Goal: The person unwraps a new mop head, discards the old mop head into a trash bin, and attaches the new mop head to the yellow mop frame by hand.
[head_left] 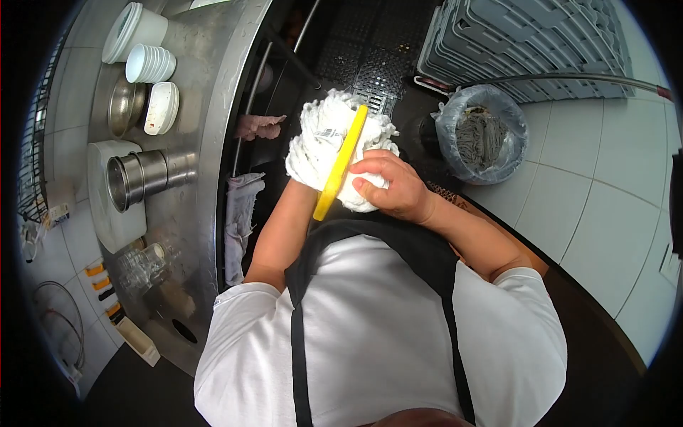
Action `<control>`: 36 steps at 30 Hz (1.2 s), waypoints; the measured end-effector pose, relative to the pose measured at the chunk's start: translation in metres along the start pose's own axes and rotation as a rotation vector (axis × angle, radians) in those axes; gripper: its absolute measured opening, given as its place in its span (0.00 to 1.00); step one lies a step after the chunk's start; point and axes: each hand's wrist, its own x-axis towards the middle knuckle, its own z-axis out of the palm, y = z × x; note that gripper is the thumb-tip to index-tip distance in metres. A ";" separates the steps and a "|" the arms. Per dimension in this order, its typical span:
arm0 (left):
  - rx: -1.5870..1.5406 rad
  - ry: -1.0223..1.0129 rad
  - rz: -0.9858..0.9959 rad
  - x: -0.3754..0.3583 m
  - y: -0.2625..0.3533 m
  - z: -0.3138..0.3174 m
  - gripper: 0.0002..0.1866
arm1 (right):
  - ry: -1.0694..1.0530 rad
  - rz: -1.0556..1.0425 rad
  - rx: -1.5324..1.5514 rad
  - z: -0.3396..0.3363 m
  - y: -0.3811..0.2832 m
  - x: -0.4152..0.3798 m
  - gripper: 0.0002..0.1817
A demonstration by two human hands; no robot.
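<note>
A white string mop head [319, 146] with a yellow plastic band [343, 160] across it is held up in front of my apron. My right hand [402, 186] is closed on its right side, thumb and fingers pressing into the white strands beside the band. My left forearm [283, 228] reaches under the mop head from the left. The strands cover my left hand, so its fingers are hidden. A small printed label [329, 133] shows among the strands.
On the left, a steel counter [203, 142] carries white tubs [146, 32], stacked cups [151, 64], metal pots [131, 181] and glasses [146, 260]. At right stand a lined bin [517, 146] holding a grey mop head [480, 136], a metal pole [569, 76] and stacked grey crates [533, 43].
</note>
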 end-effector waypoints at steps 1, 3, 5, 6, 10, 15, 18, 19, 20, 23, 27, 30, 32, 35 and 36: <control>0.134 0.003 0.050 -0.002 0.001 -0.001 0.19 | -0.008 -0.006 0.013 -0.001 -0.002 0.000 0.09; 0.383 0.018 0.143 -0.004 0.004 -0.002 0.19 | -0.076 0.047 0.072 -0.003 -0.003 -0.001 0.11; 0.611 0.042 0.229 -0.003 0.004 -0.001 0.20 | -0.163 0.051 0.168 -0.011 0.000 0.005 0.14; 0.747 0.057 0.268 -0.001 0.004 -0.002 0.20 | -0.146 0.087 0.234 -0.016 0.000 0.006 0.15; 1.238 0.153 0.373 0.005 -0.001 -0.005 0.22 | -0.094 0.233 0.403 -0.024 0.013 -0.003 0.28; 0.246 0.151 0.061 0.011 -0.047 0.001 0.21 | -0.168 0.686 0.466 -0.036 0.006 0.015 0.55; -0.674 0.148 -0.196 0.015 -0.057 0.003 0.18 | -0.185 0.557 0.225 -0.035 0.001 0.020 0.54; -0.704 0.142 -0.185 0.020 -0.073 0.004 0.17 | -0.254 0.606 0.201 -0.038 0.001 0.023 0.53; -0.201 0.120 -0.076 0.024 -0.089 0.006 0.18 | -0.325 0.652 0.176 -0.042 0.002 0.028 0.52; 0.814 0.058 -0.019 0.027 -0.080 0.015 0.22 | -0.433 0.773 0.123 -0.034 -0.005 0.035 0.48; 0.855 0.011 0.052 0.018 -0.074 0.020 0.20 | -0.387 0.859 0.045 -0.022 -0.011 0.033 0.40; 0.565 -0.009 -0.003 0.007 -0.091 0.019 0.24 | -0.368 0.826 0.016 -0.022 -0.009 0.029 0.38; 0.559 0.032 0.038 -0.001 -0.103 0.020 0.26 | -0.374 0.804 0.052 -0.025 -0.003 0.021 0.38; 0.400 0.072 0.100 -0.011 -0.122 0.022 0.29 | -0.332 0.835 0.149 -0.025 0.003 0.013 0.37; 0.302 0.096 0.116 -0.014 -0.114 0.025 0.29 | -0.313 0.855 0.191 -0.026 0.003 0.012 0.37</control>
